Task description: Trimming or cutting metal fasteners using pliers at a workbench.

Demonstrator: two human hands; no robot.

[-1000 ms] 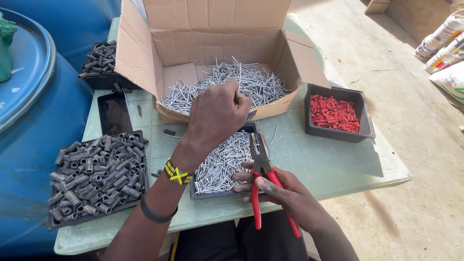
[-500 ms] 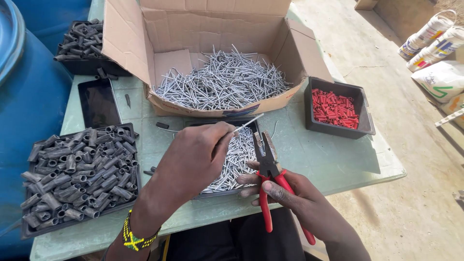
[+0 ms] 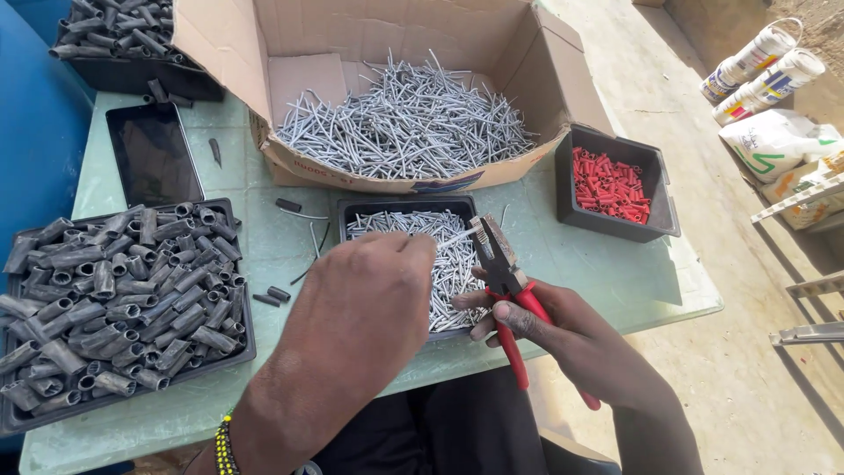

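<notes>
My right hand (image 3: pixel 563 330) grips red-handled pliers (image 3: pixel 510 290), jaws pointing up over a small black tray of cut metal pins (image 3: pixel 453 264). My left hand (image 3: pixel 369 303) pinches one thin metal pin (image 3: pixel 459 236) and holds its tip against the plier jaws. Behind them a cardboard box (image 3: pixel 545 79) is heaped with long grey nails (image 3: pixel 404 119).
A black tray of grey tube pieces (image 3: pixel 114 299) lies at the left, another (image 3: pixel 114 35) at the far left. A black bin of red plugs (image 3: pixel 611 185) stands at the right. A dark tablet (image 3: pixel 154 154), loose pieces, a blue drum (image 3: pixel 31 149) and sacks (image 3: pixel 774 141) are around.
My left hand came out of the cardboard box with a pin and brought it down to the pliers. The view has tilted lower and closer.
</notes>
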